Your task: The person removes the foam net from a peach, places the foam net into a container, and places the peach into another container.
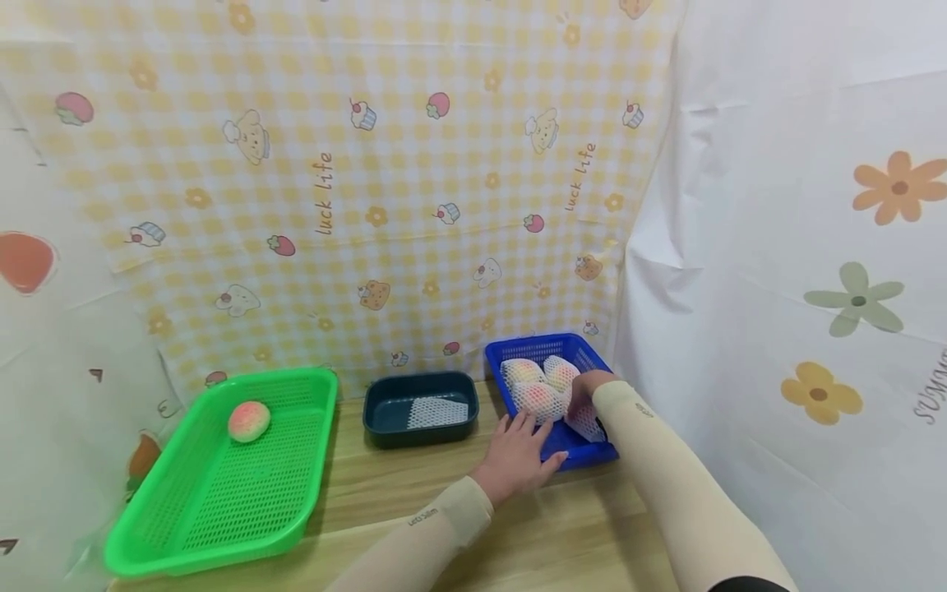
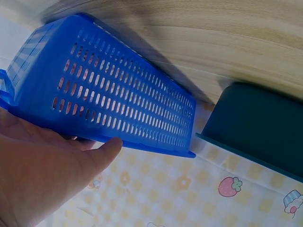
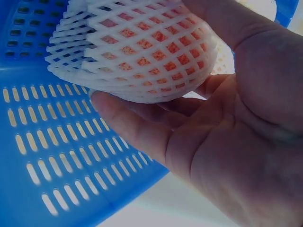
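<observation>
Several peaches in white foam nets (image 1: 537, 400) sit in a blue basket (image 1: 584, 455) at the right. My right hand (image 1: 588, 386) reaches into that basket from its right side. In the right wrist view it holds a net-wrapped peach (image 3: 151, 52), with the thumb over the top and fingers curled underneath. The net's loose end points away from the palm. My left hand (image 1: 518, 456) lies with spread fingers over the basket's near left rim, fingertips right by the nearest wrapped peach. In the left wrist view, a finger (image 2: 108, 152) rests along the rim.
A dark green bin (image 1: 422, 437) with white foam nets (image 1: 438, 412) inside stands left of the blue basket. Farther left is a large green basket (image 1: 314, 460) holding one bare peach (image 1: 249, 421). Patterned cloth (image 1: 414, 181) hangs behind and at both sides of the wooden table (image 1: 385, 485).
</observation>
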Motion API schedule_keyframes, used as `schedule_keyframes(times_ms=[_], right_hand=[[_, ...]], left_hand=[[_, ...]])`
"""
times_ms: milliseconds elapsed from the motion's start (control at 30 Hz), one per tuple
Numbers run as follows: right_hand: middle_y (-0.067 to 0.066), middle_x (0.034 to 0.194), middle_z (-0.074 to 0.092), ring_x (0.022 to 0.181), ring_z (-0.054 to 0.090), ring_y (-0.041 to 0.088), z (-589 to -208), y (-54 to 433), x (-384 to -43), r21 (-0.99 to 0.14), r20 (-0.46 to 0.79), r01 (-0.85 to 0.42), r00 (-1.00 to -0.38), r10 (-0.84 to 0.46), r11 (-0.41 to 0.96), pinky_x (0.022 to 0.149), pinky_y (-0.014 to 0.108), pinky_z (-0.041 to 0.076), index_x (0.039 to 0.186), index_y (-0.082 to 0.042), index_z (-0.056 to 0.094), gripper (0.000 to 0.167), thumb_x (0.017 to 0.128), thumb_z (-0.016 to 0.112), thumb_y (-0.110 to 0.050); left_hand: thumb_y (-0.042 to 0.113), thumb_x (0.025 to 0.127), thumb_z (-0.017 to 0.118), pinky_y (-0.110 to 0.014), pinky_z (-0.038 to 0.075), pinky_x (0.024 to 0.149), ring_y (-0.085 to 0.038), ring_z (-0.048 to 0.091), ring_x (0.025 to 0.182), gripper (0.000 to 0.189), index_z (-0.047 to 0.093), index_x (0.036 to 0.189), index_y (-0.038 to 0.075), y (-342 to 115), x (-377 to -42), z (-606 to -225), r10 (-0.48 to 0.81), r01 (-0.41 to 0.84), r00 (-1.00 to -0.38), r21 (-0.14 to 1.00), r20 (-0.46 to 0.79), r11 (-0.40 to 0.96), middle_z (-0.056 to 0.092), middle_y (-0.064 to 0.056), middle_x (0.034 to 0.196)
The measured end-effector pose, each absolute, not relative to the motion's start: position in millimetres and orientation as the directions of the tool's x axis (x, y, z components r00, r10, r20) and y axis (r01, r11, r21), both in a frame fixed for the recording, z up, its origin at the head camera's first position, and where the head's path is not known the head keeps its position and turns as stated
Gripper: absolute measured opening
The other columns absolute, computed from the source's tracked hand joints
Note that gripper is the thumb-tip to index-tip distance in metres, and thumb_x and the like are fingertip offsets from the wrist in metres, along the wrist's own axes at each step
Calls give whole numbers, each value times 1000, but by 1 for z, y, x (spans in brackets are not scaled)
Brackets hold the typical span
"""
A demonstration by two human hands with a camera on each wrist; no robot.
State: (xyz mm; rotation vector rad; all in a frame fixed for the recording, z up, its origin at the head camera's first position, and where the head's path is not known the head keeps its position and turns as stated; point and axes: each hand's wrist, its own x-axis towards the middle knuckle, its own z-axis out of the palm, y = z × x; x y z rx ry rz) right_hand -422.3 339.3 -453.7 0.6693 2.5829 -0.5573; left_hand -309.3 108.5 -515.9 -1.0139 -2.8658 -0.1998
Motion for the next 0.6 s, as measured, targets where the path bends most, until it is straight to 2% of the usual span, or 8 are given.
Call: schedule_keyframes(times_ms=[167,433,600], right_hand=[[22,123,65,111,66,37,-458,343,-424,-188,-457,362,-855,244,913,91,55,63,131,0,71,66,82,99,-34],[25,130,64,117,64,40,-456,344,-421,-201,-448,349,-864,231,915,98,59,60,127,-2,73,60,83,98,-33],[21,126,68,115,65,37,-456,346,-423,-158,-438,270,-881,178,950,101,58,58,121,-4,78,45,89,93,-32]], left_hand=[[76,111,30,-56,29,131,-30,31,165,79,44,172,26,109,-307,-515,618,631,-774,84,140,771,40,-11,176],[74,112,27,-58,31,130,-31,33,164,78,45,171,25,107,-307,-515,625,639,-766,71,148,766,42,-12,175],[74,112,27,-57,31,130,-30,33,164,79,46,171,25,107,-308,-516,627,641,-764,75,154,764,42,-12,174]])
